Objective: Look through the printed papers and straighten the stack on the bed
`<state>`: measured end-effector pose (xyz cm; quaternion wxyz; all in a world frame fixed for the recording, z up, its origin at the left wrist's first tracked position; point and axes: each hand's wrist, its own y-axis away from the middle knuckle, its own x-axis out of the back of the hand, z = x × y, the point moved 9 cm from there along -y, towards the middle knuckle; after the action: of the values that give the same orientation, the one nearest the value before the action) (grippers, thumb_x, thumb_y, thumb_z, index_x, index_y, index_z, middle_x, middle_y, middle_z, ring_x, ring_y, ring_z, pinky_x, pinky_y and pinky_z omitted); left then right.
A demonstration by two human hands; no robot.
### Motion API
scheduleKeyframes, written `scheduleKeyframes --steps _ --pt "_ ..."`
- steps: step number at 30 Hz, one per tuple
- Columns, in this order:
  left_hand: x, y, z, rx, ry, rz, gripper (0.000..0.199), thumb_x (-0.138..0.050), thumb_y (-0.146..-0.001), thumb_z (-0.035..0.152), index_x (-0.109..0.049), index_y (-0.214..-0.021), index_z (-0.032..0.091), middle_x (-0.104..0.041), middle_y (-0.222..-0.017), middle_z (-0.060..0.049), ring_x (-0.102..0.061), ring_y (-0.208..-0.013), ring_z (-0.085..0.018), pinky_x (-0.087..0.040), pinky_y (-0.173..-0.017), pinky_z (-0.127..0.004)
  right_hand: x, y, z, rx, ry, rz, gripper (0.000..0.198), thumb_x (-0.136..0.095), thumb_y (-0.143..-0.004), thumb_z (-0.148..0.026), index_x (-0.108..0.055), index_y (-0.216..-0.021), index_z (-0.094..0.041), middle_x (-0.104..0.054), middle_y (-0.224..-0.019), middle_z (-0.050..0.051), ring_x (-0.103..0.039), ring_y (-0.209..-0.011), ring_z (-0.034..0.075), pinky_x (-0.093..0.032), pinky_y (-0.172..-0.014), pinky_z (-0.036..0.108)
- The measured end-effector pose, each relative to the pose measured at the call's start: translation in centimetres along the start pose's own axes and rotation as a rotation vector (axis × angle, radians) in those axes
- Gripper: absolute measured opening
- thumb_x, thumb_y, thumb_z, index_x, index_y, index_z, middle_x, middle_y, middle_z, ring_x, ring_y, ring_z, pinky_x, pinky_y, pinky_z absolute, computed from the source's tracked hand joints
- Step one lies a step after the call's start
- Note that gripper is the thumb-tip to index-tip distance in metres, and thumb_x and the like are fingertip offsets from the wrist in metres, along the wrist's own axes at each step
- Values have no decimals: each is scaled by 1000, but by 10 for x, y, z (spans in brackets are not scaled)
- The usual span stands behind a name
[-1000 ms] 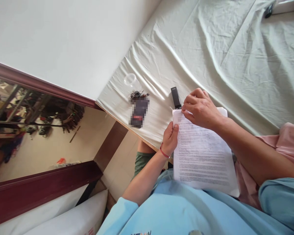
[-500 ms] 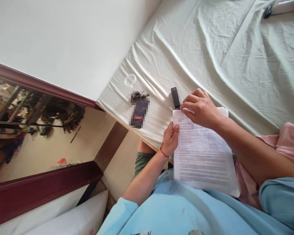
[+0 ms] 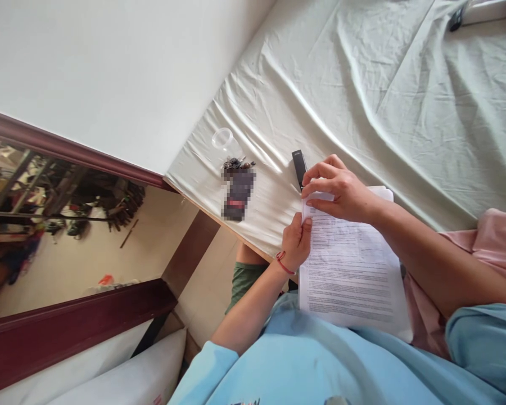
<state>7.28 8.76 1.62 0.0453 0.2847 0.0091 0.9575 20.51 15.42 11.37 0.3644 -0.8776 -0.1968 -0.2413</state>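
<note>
Clear plastic cup (image 3: 222, 138) and blurred dark bundle (image 3: 237, 188) near sheet's (image 3: 362, 84) left corner; mirror (image 3: 63, 225) beyond.

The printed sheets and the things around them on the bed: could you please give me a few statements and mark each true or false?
1. Both hands are on the printed sheets. True: the left hand grips the left edge and the right hand pinches the top corner.
2. The black stapler lies on top of the sheets. False: it lies on the green bedsheet, just beyond the sheets' top corner.
3. A clear plastic cup lies near the bed's corner. True.
4. The left wrist is bare. False: it wears a red string.
</note>
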Motion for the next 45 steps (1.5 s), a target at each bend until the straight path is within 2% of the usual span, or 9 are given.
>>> scheduleKeyframes --steps 9,19,28,34,39,42,45 --pt "-4 1 3 -18 -68 -35 33 -36 -108 54 -44 -92 26 -54 -69 1 -46 -58 -18 -30 -61 -33 -1 0 4 -23 -13 -43 10 -70 -94 -30 -78 -96 -25 -67 -106 8 -49 -101 26 -44 -89 43" --pt "-1 3 0 21 69 4 36 -48 -105 57 -48 -88 26 -55 -68 0 -47 -60 -19 -30 -63 -33 6 1 17 -100 -37 -163 19 -66 -97 -37 -78 -91 -24 -67 -96 9 -49 -95 25 -42 -85 41" --pt "-2 4 2 23 102 4 39 -45 -106 59 -46 -87 26 -50 -67 2 -44 -59 -17 -29 -62 -34 8 -1 14 -83 -50 -99 24 -61 -101 -35 -76 -88 -23 -68 -88 7 -50 -89 23 -41 -80 38" --pt "-4 5 5 19 85 -27 37 -42 -108 57 -46 -89 25 -53 -69 1 -46 -61 -18 -30 -62 -33 8 -2 10 -73 -45 -88 23 -60 -101 -33 -77 -88 -24 -67 -88 7 -50 -90 24 -42 -81 39" --pt "-2 6 6 28 102 -1 39 -47 -105 60 -48 -88 26 -53 -68 1 -45 -61 -18 -30 -63 -34 7 -2 9 -80 0 -79 24 -59 -101 -33 -77 -87 -24 -68 -88 8 -50 -90 24 -42 -81 39" --pt "-2 5 3 52 182 30 40 -50 -103 63 -53 -90 25 -57 -72 0 -51 -67 -18 -35 -65 -33 5 -1 14 -117 60 -79 22 -60 -100 -36 -78 -97 -23 -72 -95 9 -51 -95 26 -42 -87 41" --pt "-8 2 -5 120 407 29 46 -53 -100 67 -61 -101 22 -69 -87 -4 -61 -83 -20 -46 -75 -32 -3 2 28 -221 84 -177 28 -55 -102 -37 -78 -102 -20 -74 -95 10 -54 -96 26 -41 -85 40"
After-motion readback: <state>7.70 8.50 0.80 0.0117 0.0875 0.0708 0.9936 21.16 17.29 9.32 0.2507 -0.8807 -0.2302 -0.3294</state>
